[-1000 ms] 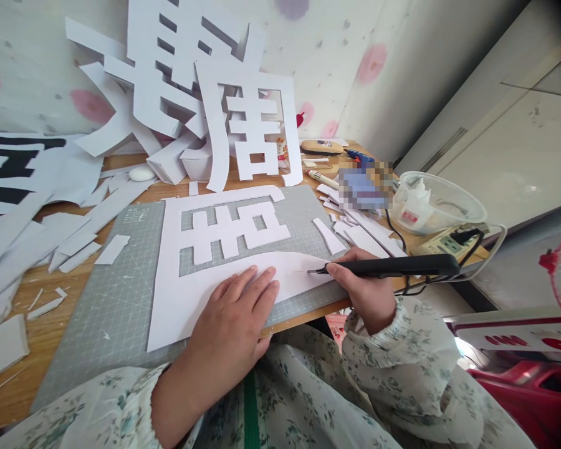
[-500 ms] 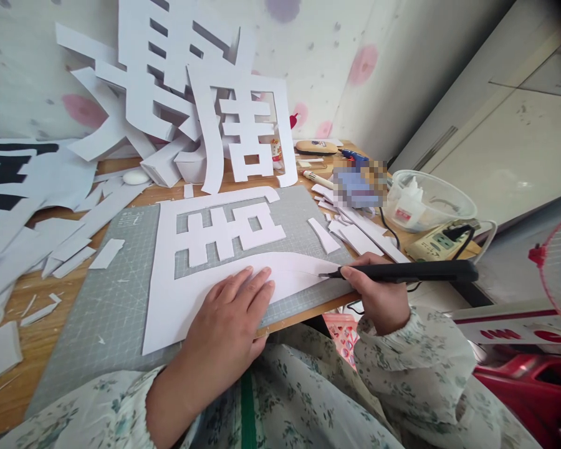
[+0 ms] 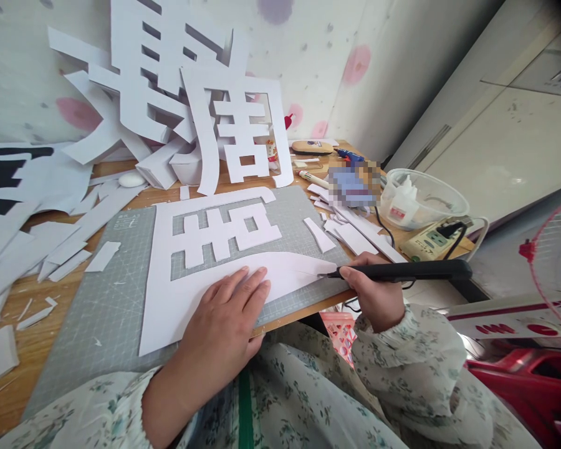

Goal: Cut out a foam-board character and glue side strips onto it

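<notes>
A white board with a partly cut-out character (image 3: 168, 312) lies on the grey cutting mat (image 3: 116, 280). Flat on the board's lower part rests my left hand (image 3: 224, 318), its fingers spread, gripping nothing. My right hand (image 3: 376, 290) is closed around a black pen-like tool (image 3: 402, 270) at the mat's right front edge. The tool's thin tip touches the right, tapering part of the board. White cut-out characters (image 3: 243, 137) stand upright behind the mat.
White offcuts (image 3: 60, 249) lie at the left, and more strips (image 3: 355, 231) at the right. Beyond these are a clear plastic bowl (image 3: 444, 202) with a white bottle, a power strip (image 3: 432, 240), a blue glue gun (image 3: 350, 156) and a tan case (image 3: 312, 148).
The whole view has shifted slightly, with things appearing a little further left. Both hands keep nearly the same places on the board and tool.
</notes>
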A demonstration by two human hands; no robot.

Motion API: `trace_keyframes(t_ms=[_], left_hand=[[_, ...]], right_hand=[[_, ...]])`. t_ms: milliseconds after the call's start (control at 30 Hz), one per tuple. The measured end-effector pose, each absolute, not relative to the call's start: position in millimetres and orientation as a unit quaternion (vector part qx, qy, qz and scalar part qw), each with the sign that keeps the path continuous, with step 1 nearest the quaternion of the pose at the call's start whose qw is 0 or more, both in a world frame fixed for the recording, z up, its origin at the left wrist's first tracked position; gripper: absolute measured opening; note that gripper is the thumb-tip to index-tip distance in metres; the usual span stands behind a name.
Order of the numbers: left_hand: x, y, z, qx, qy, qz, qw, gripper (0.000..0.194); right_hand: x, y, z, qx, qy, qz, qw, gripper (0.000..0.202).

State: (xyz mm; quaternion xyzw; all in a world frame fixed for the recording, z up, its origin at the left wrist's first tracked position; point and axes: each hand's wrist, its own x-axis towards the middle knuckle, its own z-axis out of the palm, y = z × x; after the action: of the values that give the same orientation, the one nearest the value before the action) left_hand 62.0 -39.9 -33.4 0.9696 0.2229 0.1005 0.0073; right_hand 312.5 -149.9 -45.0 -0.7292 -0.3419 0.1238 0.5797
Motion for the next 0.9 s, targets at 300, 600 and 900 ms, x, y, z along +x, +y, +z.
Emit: trace_keyframes(t_ms=[300, 600, 900], left_hand=[[61, -39, -33, 0.970, 0.223, 0.093, 0.026, 0.066], [54, -24, -28, 0.955, 0.285, 0.077, 0.003, 0.062], [52, -19, -12, 0.947, 0.319, 0.041, 0.017, 0.054]], right_hand=[[315, -147, -47, -0.624, -0.292, 0.169, 0.705, 0.019], [314, -140, -42, -0.545, -0.265, 0.196, 0.771, 0.013], [305, -136, -48, -0.607, -0.282, 0.163, 0.724, 0.028]])
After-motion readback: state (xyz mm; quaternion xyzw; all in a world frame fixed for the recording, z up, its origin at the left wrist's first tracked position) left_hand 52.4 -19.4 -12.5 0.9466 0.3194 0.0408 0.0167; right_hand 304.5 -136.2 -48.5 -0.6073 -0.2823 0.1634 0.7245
